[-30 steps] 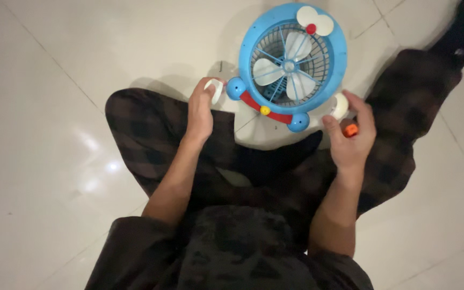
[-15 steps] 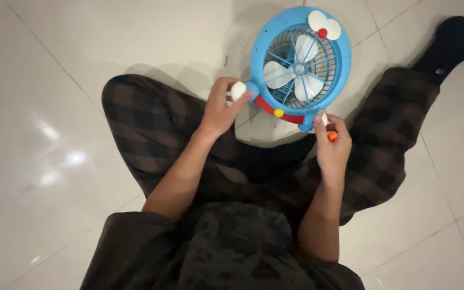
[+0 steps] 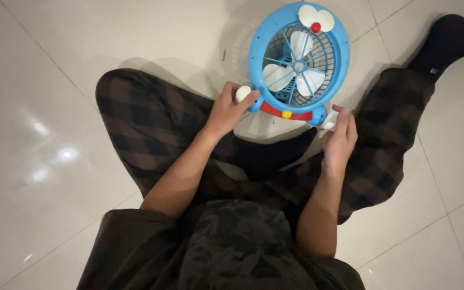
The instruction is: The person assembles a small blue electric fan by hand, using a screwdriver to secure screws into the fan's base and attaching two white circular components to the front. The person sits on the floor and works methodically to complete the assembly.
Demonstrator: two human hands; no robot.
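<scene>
A: Where was the fan [image 3: 298,62]?
B: On the floor [image 3: 135,32], before the crossed legs.
A: And the hands?
B: Left hand [image 3: 226,113] pinched a white knob [image 3: 242,93] at the fan's lower left; right hand [image 3: 339,137] clasped a white piece [image 3: 328,124] at its lower right

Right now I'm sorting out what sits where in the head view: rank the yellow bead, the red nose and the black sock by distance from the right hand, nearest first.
From the right hand:
1. Yellow bead, just to its left on the fan's red band.
2. Red nose, straight beyond it at the fan's top.
3. Black sock, far off at the upper right on the tiled floor.
</scene>
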